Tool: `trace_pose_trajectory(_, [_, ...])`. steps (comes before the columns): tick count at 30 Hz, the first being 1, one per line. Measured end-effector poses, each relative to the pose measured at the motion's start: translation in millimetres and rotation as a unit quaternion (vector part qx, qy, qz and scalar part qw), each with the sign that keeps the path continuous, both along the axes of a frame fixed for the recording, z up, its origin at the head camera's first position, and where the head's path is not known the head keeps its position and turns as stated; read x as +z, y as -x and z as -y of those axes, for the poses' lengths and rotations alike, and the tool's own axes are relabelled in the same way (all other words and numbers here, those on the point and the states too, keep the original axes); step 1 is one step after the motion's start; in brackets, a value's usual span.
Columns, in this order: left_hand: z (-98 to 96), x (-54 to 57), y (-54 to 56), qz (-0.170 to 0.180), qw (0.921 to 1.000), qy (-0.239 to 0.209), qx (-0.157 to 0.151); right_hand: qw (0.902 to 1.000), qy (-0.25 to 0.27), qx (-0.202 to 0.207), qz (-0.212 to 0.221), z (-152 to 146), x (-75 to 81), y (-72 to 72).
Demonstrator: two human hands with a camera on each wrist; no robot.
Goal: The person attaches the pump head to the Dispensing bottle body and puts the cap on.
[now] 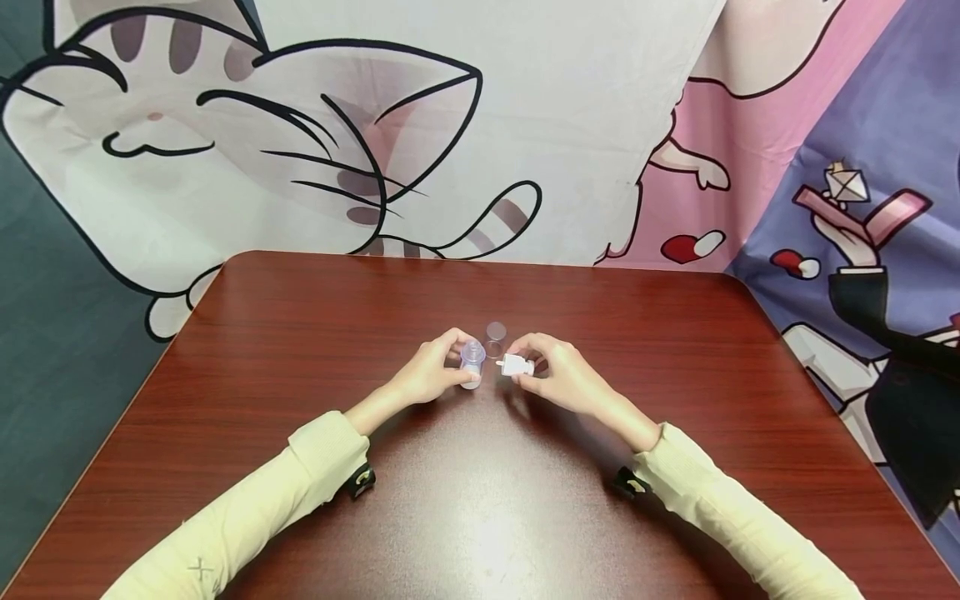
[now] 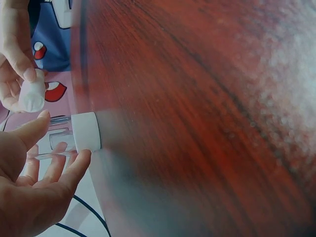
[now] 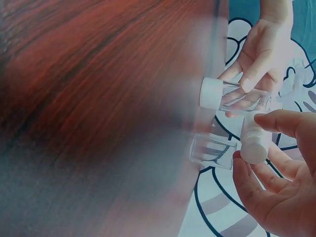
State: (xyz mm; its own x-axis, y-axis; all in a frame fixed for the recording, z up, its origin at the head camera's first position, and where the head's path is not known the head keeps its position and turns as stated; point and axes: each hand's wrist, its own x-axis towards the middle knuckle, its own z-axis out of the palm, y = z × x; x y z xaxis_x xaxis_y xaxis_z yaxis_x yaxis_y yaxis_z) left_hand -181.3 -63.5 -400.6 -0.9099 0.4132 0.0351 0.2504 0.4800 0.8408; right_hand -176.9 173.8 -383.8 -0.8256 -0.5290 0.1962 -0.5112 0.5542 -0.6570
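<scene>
My left hand [image 1: 432,371] holds a small clear bottle with a white base [image 1: 472,358], thumb on the near side and fingers round the far side. The bottle stands upright on the table, and its white base [image 2: 87,132] shows in the left wrist view. Just to the right, my right hand [image 1: 561,372] pinches a white nozzle piece [image 1: 517,365] between thumb and fingers. It lies sideways, its thin tip pointing at the bottle. Behind the gap between both hands stands a clear cap [image 1: 495,332], also seen as a see-through cup [image 3: 212,151] in the right wrist view.
The brown wooden table [image 1: 360,308] has rounded far corners. Behind it hangs a cloth [image 1: 585,125] printed with a cartoon cat and figures. Dark devices [image 1: 361,481] sit at the cuffs of both pale sleeves [image 1: 247,508].
</scene>
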Motion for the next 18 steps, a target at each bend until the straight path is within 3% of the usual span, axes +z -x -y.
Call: trace_pose_trajectory(18, [-0.3, -2.0, 0.3, -0.008, 1.0000, 0.001, -0.001, 0.9999, 0.014, -0.004, 0.001, 6.0, 7.6, -3.9])
